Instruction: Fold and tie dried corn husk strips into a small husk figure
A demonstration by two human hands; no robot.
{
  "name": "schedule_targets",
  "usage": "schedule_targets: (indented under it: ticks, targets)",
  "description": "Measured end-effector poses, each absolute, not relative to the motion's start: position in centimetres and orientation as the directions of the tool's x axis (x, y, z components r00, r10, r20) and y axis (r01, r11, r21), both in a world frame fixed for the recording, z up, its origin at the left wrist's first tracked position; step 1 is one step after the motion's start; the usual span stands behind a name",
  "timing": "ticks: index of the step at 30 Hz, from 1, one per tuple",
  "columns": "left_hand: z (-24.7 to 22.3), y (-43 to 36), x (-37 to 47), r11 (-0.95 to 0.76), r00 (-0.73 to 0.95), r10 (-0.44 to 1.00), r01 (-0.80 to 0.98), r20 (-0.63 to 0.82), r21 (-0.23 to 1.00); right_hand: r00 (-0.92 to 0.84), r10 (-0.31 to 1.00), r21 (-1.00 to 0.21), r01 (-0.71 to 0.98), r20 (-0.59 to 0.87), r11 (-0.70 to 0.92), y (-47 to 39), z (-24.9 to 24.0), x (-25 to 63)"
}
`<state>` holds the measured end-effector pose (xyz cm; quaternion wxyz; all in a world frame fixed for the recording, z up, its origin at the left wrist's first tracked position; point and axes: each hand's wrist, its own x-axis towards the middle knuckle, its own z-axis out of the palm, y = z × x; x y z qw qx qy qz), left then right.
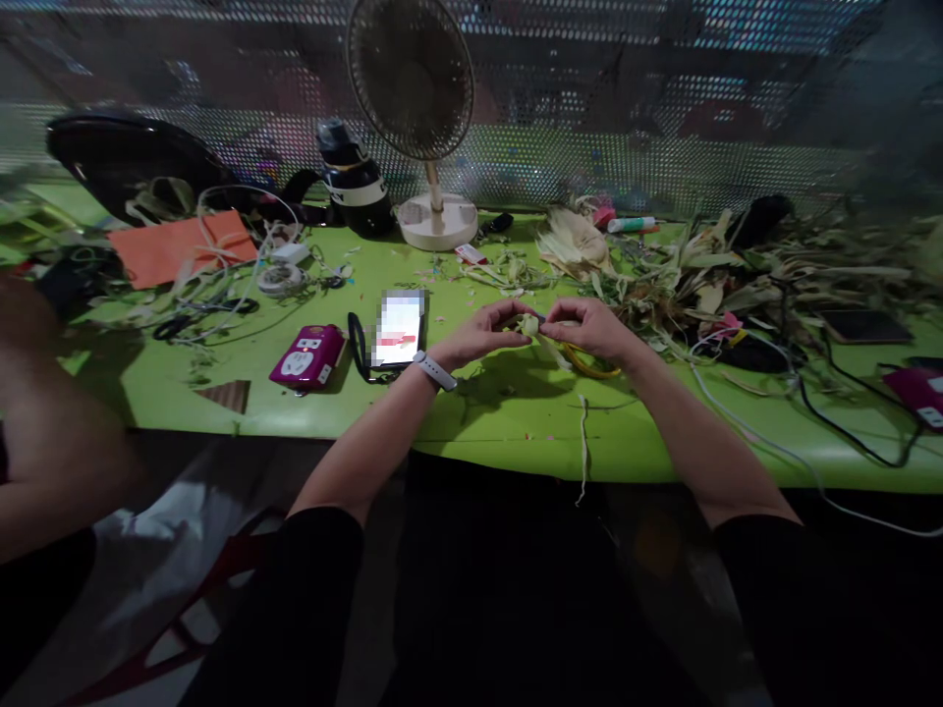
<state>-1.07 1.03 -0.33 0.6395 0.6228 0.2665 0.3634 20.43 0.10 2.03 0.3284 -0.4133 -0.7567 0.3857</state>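
My left hand [490,332], a pale watch band [434,370] at its wrist, is closed on a small pale green, leaf-like piece [528,325] above the table. From the right, my right hand [589,327] pinches close against that piece. A small dark bit shows by its fingertips, too small to make out. Below the right hand lies a yellow curved loop [593,369], partly hidden by the fingers and wrist. A thin pale strip [583,447] hangs over the table's front edge.
On the green table [471,417] lie a phone [398,329], a purple socket block [307,356] and an orange sheet [184,248]. Behind stand a fan [438,221] and a black bottle [359,187]. Dried leaves [685,275] and cables crowd the right. Another person's arm [59,432] rests at left.
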Motion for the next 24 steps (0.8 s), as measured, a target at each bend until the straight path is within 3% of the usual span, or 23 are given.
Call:
schedule_targets:
  ticks: [9, 17, 24]
  targets:
    - [-0.9, 1.1, -0.9, 0.043, 0.635, 0.772, -0.102, 0.032, 0.994, -0.497, 0.849, -0.844, 0.367, 0.177, 0.391, -0.1, 1.9, 20.4]
    - [-0.4, 1.0, -1.4, 0.088, 0.689, 0.724, -0.043, -0.034, 0.995, -0.43, 0.796, -0.642, 0.475, 0.427, 0.601, -0.1, 1.2, 19.9]
    - [-0.5, 1.0, -0.8, 0.075, 0.584, 0.809, -0.218, 0.068, 0.973, -0.193, 0.72, -0.491, 0.613, 0.667, 0.619, -0.4, 1.1, 19.9]
